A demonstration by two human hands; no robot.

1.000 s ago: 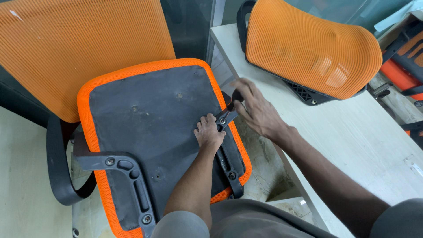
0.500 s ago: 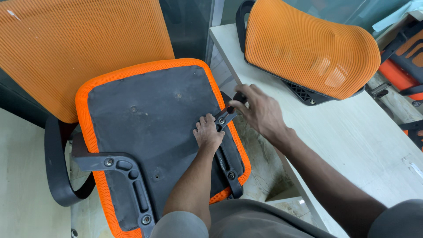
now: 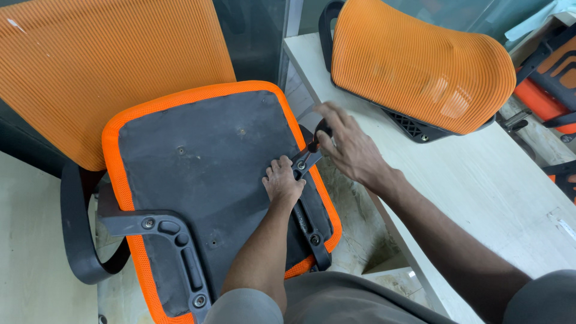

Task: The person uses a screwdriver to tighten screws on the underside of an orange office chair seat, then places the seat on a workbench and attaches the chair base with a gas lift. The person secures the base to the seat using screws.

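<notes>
At the far left an orange ribbed-mesh chair back (image 3: 114,66) stands behind the work, and a curved black plastic armrest (image 3: 81,234) hangs off the near left side, its bracket (image 3: 174,240) bolted flat to the underside. The seat (image 3: 204,168) lies upside down, a dark grey felt-like panel rimmed in orange mesh, turned that way, it seems, so the bolt holes face up. The left hand (image 3: 283,180) rests on the right edge of that panel with fingers curled together, pressing the upper end of the right armrest bracket (image 3: 309,222) down, likely to keep it lined up over its hole. Just beside it, the right hand (image 3: 348,144) is closed around a small black-handled tool (image 3: 318,135), whose tip meets the bolt (image 3: 301,165) at the bracket's top; the exact kind of tool is hard to tell. Further right, a pale wood-grain bench (image 3: 480,180) carries a second orange mesh chair back (image 3: 420,66) lying face up on its black frame.
</notes>
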